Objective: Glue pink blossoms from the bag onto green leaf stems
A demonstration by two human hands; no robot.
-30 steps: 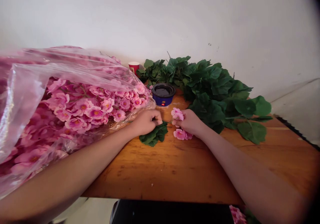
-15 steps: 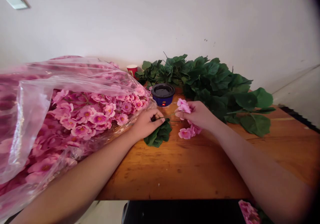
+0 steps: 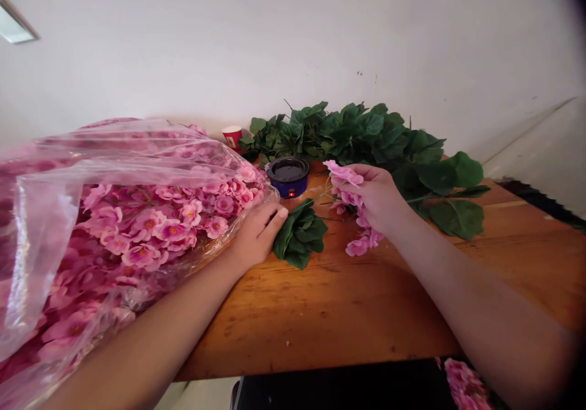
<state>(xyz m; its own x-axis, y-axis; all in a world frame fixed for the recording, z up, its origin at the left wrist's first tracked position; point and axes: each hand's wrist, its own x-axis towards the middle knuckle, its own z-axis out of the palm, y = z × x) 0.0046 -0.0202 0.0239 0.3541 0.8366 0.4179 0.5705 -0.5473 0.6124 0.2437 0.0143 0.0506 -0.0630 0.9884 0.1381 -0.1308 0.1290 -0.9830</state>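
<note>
My left hand (image 3: 259, 233) is closed at the left edge of a bunch of green artificial leaves (image 3: 301, 234), thumb against the leaves. What lies inside its curled fingers is hidden. A thin stem shows to the right of the leaves, leading toward my right hand (image 3: 378, 193). That hand is closed on a sprig of pink artificial flowers (image 3: 354, 199), whose blossoms hang in front of and below the fingers. Both hands are just above the wooden table (image 3: 320, 318).
On the left, a clear plastic bag (image 3: 50, 190) bulges with pink flowers (image 3: 171, 230). A small blue pot (image 3: 288, 178) with a black top and a red light stands behind my hands. Beyond it are a red paper cup (image 3: 232, 138) and a heap of leaves (image 3: 361, 132). More pink flowers (image 3: 464, 382) lie below the table edge.
The leaf bunch has shifted right, away from my left palm. My right hand has moved right and slightly up with the flower sprig. The view has turned a little.
</note>
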